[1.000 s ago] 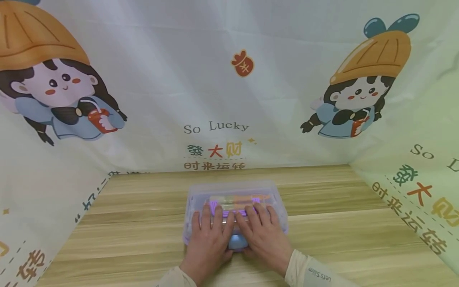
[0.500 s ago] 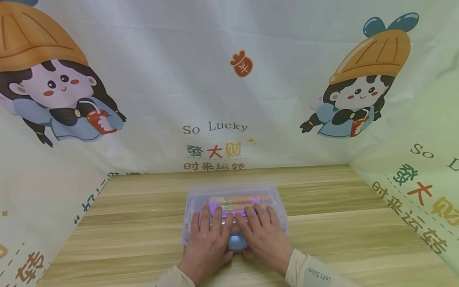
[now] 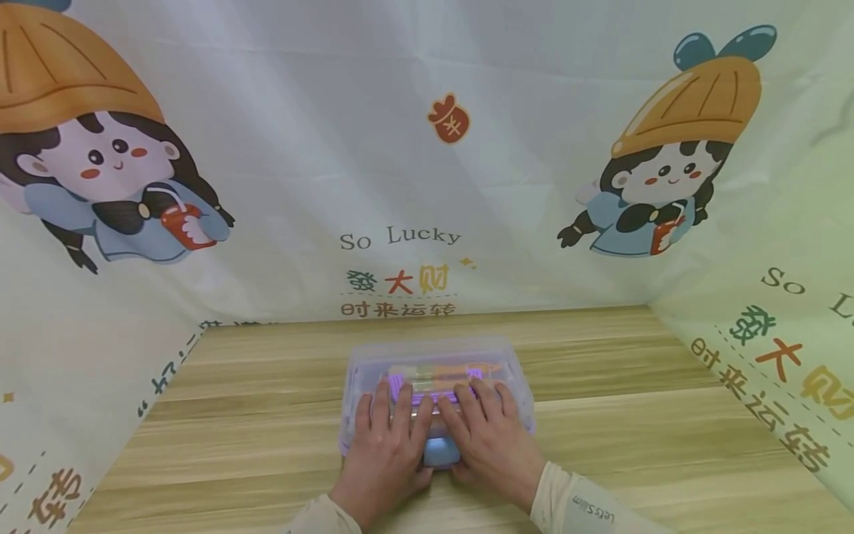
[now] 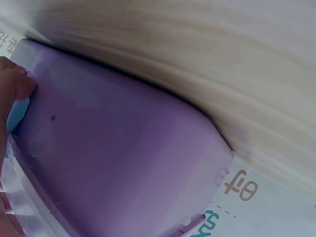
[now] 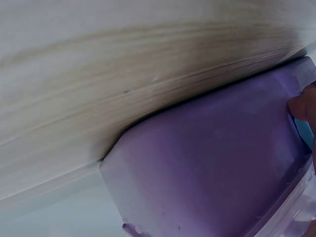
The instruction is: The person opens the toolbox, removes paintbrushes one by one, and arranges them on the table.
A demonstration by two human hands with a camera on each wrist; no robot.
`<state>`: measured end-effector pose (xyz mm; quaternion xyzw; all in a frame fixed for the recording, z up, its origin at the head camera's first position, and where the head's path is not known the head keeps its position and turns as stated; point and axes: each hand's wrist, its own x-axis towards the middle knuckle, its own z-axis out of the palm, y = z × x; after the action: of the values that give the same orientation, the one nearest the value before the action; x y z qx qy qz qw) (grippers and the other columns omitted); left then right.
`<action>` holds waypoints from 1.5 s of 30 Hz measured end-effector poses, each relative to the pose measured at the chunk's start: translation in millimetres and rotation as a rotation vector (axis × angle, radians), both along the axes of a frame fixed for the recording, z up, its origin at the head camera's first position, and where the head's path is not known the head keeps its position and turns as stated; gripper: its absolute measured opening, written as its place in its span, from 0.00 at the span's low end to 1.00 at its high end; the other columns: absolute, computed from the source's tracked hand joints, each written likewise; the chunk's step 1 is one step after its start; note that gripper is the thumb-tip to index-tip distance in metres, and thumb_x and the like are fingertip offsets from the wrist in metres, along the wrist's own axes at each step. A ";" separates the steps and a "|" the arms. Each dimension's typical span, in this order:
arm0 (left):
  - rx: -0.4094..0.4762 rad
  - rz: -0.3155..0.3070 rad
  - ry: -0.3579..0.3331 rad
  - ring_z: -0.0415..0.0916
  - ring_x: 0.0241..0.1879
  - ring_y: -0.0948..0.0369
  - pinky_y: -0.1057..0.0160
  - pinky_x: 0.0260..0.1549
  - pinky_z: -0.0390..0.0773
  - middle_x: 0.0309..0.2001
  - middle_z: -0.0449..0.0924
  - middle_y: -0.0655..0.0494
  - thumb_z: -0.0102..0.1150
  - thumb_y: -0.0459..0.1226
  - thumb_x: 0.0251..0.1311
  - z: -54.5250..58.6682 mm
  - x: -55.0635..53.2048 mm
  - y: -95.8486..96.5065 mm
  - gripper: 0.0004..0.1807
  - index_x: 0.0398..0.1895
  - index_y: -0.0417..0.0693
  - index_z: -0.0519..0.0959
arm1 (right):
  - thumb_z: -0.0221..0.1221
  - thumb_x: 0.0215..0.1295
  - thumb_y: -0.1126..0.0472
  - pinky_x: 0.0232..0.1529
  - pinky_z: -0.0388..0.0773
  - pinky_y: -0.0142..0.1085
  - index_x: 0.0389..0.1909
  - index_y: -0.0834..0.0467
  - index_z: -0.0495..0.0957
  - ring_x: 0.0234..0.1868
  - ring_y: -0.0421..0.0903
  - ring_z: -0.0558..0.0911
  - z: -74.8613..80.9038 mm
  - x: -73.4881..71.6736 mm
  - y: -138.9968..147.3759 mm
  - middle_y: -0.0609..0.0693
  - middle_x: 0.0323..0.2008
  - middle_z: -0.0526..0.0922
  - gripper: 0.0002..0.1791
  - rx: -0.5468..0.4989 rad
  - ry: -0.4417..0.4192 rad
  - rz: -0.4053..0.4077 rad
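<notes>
A plastic storage box (image 3: 369,363) with a see-through lid and a purple base (image 4: 113,133) sits on the wooden table. Orange and pale-green long items and purple strips show through the lid. My left hand (image 3: 385,454) lies over the front left of the lid, fingers spread on top. Its thumb (image 4: 22,86) hooks down the front beside the blue latch (image 3: 442,451). On the right, my right hand (image 3: 497,449) mirrors it: fingers on the lid, thumb (image 5: 298,107) at the latch's other side. The two index fingertips nearly meet above the latch. Palms hide the front corners.
The wood-grain tabletop (image 3: 253,415) extends around the box. Behind it hangs a pale cloth (image 3: 514,222) printed with cartoon figures and lettering, which also rises along the left and right sides of the table.
</notes>
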<state>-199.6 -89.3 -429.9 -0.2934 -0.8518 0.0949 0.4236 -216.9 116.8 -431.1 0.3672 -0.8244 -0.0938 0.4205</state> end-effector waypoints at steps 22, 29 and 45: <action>0.022 -0.044 0.011 0.73 0.52 0.31 0.36 0.48 0.74 0.53 0.77 0.33 0.72 0.63 0.27 -0.4 -1.1 -1.0 0.52 0.58 0.41 0.75 | 0.70 0.32 0.31 0.53 0.71 0.58 0.61 0.58 0.68 0.55 0.62 0.75 1.5 0.2 1.1 0.61 0.54 0.74 0.55 0.012 -0.007 0.007; 0.016 -0.032 -0.027 0.72 0.54 0.31 0.34 0.49 0.73 0.54 0.76 0.33 0.71 0.65 0.28 1.4 0.6 -0.4 0.53 0.59 0.40 0.74 | 0.69 0.33 0.30 0.54 0.71 0.58 0.62 0.57 0.68 0.56 0.62 0.74 3.6 2.5 1.7 0.61 0.55 0.74 0.55 0.023 -0.031 -0.008; 0.011 -0.010 -0.095 0.70 0.56 0.31 0.34 0.51 0.71 0.56 0.74 0.33 0.72 0.67 0.26 6.2 5.2 -0.5 0.58 0.61 0.40 0.72 | 0.70 0.32 0.28 0.55 0.70 0.59 0.64 0.57 0.67 0.58 0.62 0.73 7.5 5.5 2.0 0.61 0.57 0.73 0.58 0.042 -0.099 -0.024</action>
<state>-194.5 -89.8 -423.7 -0.2995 -0.8699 0.0743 0.3847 -211.5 118.8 -423.6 0.3702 -0.8463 -0.0980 0.3703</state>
